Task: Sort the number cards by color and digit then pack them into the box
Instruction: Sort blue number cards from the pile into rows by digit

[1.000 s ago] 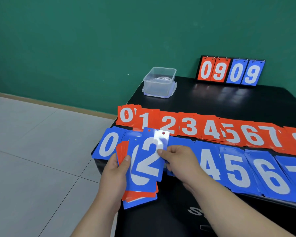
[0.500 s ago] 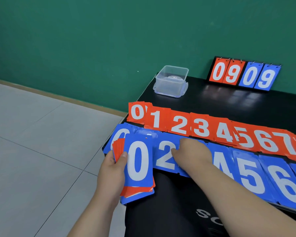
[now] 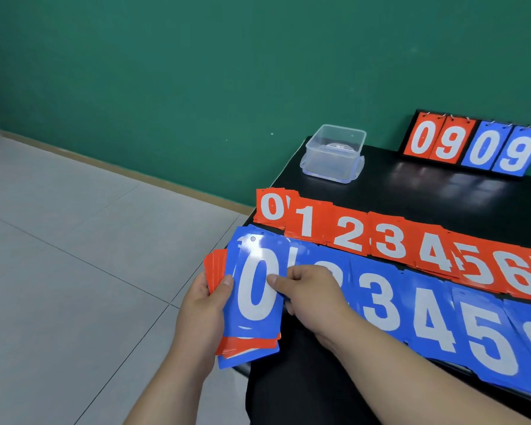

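My left hand (image 3: 206, 305) grips a stack of red and blue number cards (image 3: 249, 342) beside the table's left edge. A blue 0 card (image 3: 258, 289) lies on top of that stack, and my right hand (image 3: 307, 296) pinches its right edge with thumb and fingers. On the black table (image 3: 426, 191) a row of red cards (image 3: 390, 240) runs 0 to 7, with a row of blue cards (image 3: 426, 320) in front of it. My right hand covers part of the blue 2. The clear plastic box (image 3: 334, 154) stands at the back left corner.
A black scoreboard stand (image 3: 472, 148) showing 0 9 0 9 leans against the green wall at the back. The table's left edge drops to a grey tiled floor (image 3: 74, 271). Both card rows run off the right side of the view.
My right hand laid the blue 2 card in the blue row, then came back left to the held stack and took hold of the blue 0 on top. The view shifted left.
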